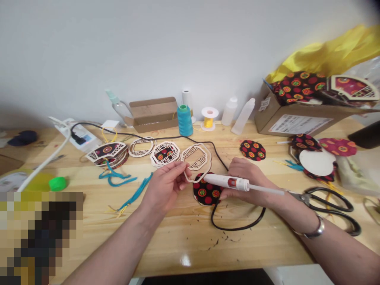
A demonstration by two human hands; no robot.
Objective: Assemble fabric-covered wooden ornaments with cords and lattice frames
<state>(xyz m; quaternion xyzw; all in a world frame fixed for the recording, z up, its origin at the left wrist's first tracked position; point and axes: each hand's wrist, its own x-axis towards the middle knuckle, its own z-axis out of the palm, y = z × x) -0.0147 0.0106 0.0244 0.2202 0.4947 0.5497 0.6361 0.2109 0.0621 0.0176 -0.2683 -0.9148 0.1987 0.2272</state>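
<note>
My left hand (170,180) pinches the edge of a thin pale wooden frame (209,155) with a wavy outline, held up over the table. In my right hand (242,174) is a white hot glue gun (218,181), a clear glue stick (265,190) poking out of its back end. Its nozzle points left, close to the lower edge of the frame. Below the two lies a black fabric piece (204,194) with red and orange flowers, partly covered by the glue gun. Behind the frame sits a lattice cutout (194,158).
Fabric-backed lattice (166,154), ring frame (141,147) and fan-shaped pieces (108,152) lie left, beside blue tassels (136,194). Thread cone (185,122) and bottles (243,116) stand along the wall. Scissors (329,202) lie under my right forearm; a filled cardboard box (297,118) stands back right. A black cord (237,228) loops in front.
</note>
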